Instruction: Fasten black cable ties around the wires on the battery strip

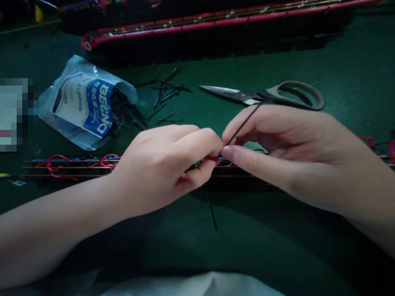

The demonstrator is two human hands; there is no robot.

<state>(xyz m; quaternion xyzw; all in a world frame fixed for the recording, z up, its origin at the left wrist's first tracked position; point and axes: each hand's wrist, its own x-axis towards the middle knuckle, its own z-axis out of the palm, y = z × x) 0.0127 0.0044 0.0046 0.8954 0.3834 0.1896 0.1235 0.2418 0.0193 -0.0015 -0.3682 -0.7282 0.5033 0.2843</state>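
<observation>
Just over a long dark strip assembly (243,170) with red wires, my two hands meet at their fingertips. A thin black cable tie (243,124) slants up to the right from that spot. My right hand (296,152) pinches it between thumb and forefinger. Curled closed against the right fingertips, my left hand (166,160) grips black cable ties too; a loose tail (211,209) sticks out below its fingers. The exact point where the tie meets the strip is hidden by my left fingers.
Behind my hands lie scissors (243,95), several loose cable ties (169,91) and an open plastic bag (80,102) spilling more ties. A second long assembly with a thick red cable (185,28) runs along the back of the green table (345,65).
</observation>
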